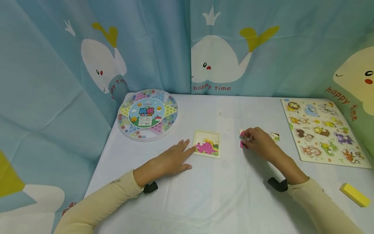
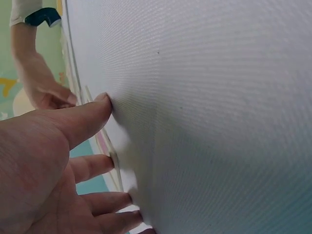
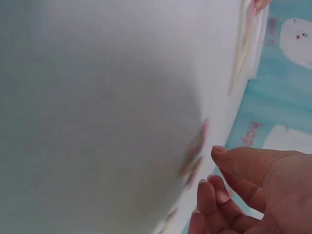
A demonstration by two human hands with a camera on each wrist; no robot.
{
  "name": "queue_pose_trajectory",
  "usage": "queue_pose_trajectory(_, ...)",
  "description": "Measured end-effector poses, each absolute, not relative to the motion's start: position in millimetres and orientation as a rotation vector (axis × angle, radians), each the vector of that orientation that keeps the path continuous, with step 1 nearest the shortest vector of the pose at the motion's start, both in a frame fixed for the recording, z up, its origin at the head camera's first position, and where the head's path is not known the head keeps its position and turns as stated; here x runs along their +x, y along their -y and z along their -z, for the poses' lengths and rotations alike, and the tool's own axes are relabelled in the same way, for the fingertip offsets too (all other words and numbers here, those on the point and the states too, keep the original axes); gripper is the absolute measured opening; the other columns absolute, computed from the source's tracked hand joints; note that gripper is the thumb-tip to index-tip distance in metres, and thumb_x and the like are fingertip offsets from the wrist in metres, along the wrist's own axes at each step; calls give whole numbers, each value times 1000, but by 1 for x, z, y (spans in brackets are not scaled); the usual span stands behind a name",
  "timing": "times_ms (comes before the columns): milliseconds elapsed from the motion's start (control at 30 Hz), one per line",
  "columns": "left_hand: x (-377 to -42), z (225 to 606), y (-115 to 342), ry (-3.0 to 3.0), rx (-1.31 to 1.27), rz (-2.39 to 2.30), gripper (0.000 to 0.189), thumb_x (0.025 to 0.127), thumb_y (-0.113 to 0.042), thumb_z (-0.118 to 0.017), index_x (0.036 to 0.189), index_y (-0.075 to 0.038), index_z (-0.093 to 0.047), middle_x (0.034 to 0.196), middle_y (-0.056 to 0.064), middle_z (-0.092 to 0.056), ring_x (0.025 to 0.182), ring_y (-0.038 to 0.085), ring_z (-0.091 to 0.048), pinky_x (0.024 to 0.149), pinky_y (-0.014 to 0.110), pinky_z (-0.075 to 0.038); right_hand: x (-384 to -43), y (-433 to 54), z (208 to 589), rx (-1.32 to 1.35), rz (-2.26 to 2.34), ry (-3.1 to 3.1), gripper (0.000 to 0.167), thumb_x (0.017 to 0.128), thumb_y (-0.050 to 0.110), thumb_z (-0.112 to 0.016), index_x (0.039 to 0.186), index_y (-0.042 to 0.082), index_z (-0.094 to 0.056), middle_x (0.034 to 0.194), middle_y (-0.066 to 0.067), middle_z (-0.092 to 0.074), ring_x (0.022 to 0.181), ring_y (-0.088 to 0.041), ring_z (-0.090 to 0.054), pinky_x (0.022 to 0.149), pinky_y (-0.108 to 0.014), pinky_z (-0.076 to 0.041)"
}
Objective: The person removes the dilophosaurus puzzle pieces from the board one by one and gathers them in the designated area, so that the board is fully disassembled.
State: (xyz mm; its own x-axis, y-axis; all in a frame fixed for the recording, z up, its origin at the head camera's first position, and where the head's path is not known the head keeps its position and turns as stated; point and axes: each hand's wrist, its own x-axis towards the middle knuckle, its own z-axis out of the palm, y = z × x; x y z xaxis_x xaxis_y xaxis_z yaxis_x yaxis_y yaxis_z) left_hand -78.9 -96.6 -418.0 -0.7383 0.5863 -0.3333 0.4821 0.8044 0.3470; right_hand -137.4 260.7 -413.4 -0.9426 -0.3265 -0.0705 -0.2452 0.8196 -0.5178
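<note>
A small square puzzle board [image 1: 206,158] with a pale frame lies mid-table, a pink dinosaur picture [image 1: 206,148] partly filling it. My left hand [image 1: 174,158] rests with spread fingers at its left edge, the index fingertip on the frame. In the left wrist view the thumb [image 2: 87,119] is stretched out on the cloth. My right hand [image 1: 258,140] hovers close over loose puzzle pieces [image 1: 243,145] right of the board. The right wrist view shows its thumb [image 3: 239,158] and bent fingers apart, nothing visible between them, beside blurred pieces [image 3: 196,151]. Another loose piece [image 1: 275,136] lies just beyond that hand.
A round Chinese checkers box [image 1: 146,136] stands at the back left. On the right lies a big animal puzzle board [image 1: 315,130], with a yellow block [image 1: 355,195] nearer me. Behind the white table [image 1: 216,195] hangs a blue whale-print curtain [image 1: 163,48].
</note>
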Motion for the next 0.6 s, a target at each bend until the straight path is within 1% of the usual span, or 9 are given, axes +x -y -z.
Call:
queue_pose_trajectory(133,-79,417,96,-2561,799,-337,78,105,-43,-64,168,-16,-29,175,20,-16,161,41,-18,128,52,-26,-136,-239,406,-510,810,-2831,26,98,0,-69,123,-6,-65,115,-26,-61,99,-34,-64,79,-44,-53)
queue_pose_trajectory(300,-80,418,95,-2559,779,-336,78,105,-44,-65,169,-18,-28,176,18,-14,162,39,-16,129,52,-24,-128,-206,404,-619,830,-2767,36,98,1,-70,132,-6,-63,127,-24,-64,103,-33,-66,88,-47,-56)
queue_pose_trajectory(433,-80,418,95,-2558,766,-337,78,104,-44,-65,169,-18,-29,176,17,-15,162,39,-16,129,52,-24,-125,-182,410,-662,850,-2718,43,98,4,-73,138,-4,-60,130,-21,-64,105,-31,-66,89,-44,-57)
queue_pose_trajectory(600,-80,417,94,-2554,765,-341,78,104,-44,-65,168,-18,-30,176,18,-16,162,40,-17,129,52,-25,-126,-161,418,-686,829,-2703,55,97,10,-77,146,-3,-53,132,-20,-63,99,-28,-65,88,-42,-60)
